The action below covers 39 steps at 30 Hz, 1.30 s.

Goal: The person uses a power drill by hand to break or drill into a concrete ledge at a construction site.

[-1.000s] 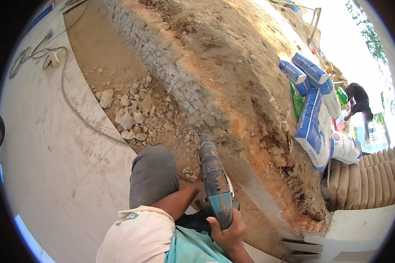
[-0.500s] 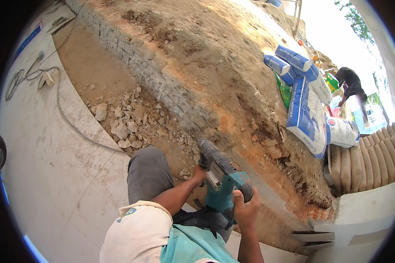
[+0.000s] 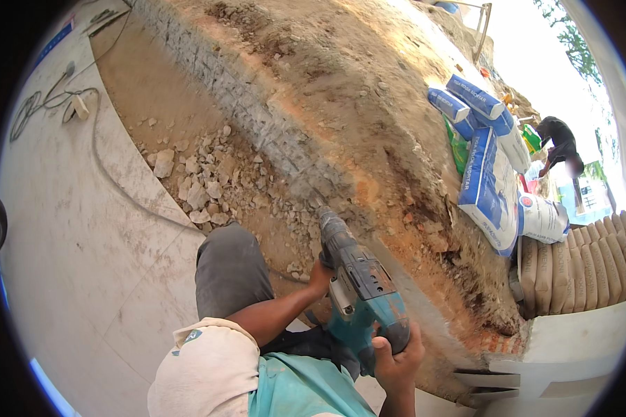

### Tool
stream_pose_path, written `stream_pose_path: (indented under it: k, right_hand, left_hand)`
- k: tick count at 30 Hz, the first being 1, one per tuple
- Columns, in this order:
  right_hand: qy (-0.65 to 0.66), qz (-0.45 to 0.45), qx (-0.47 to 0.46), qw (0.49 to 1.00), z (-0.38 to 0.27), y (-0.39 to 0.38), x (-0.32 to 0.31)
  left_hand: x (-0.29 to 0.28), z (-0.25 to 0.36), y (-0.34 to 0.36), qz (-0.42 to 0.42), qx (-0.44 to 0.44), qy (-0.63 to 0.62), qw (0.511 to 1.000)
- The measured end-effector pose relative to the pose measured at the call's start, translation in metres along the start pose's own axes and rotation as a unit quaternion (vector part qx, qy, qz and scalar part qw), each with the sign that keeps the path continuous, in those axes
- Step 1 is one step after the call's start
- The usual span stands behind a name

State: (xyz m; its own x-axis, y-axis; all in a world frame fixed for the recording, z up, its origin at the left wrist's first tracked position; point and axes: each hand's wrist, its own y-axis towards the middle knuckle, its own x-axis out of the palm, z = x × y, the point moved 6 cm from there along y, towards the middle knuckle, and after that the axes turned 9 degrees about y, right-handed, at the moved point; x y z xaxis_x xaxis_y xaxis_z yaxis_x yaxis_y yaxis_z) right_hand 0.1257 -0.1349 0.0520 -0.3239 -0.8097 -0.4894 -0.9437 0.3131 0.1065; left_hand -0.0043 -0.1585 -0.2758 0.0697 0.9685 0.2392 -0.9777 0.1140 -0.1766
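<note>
A teal and black rotary hammer (image 3: 370, 279) slants across my front, its nose pointing up and slightly left. Its bit (image 3: 318, 199) meets the rough grey edge of the concrete ledge (image 3: 257, 135); the exact tip is blurred. My left hand (image 3: 321, 276) is closed near the tool's front, below the nose, partly hidden by the body. Around the rear handle wraps my right hand (image 3: 400, 360), thumb toward me. Broken concrete chunks (image 3: 205, 184) lie against the foot of the ledge, left of the bit. My bent knee (image 3: 231, 260) is beside my left forearm.
A grey power cord (image 3: 108, 177) curves over the pale floor sheet (image 3: 69, 236) on the left. Blue and white mortar bags (image 3: 490, 194) rest on the earth slope at right, beside stacked brown sacks (image 3: 581, 264). Farther off, a person in black (image 3: 560, 142) bends over.
The rotary hammer's rear has shifted down and slightly right with my right hand, and more of its bit shows. The person in the distance has changed posture.
</note>
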Motion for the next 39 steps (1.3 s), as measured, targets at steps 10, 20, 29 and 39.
stream_pose_path:
  k: [10,20,29,39]
  right_hand:
    - [-0.171,-0.093,-0.067,0.979,-0.055,0.042,0.063]
    - [-0.317,-0.204,-0.1,0.921,-0.122,0.082,0.132]
    - [-0.338,-0.253,-0.123,0.898,-0.146,0.108,0.174]
    - [-0.317,-0.247,-0.077,0.912,-0.135,0.154,0.182]
  left_hand:
    - [0.021,-0.014,0.029,-0.074,-0.072,-0.188,0.977]
    - [0.03,0.126,0.021,-0.261,0.071,-0.581,0.768]
    - [0.007,0.143,0.062,-0.202,0.05,-0.571,0.794]
    - [0.012,0.086,0.097,-0.04,-0.078,-0.51,0.856]
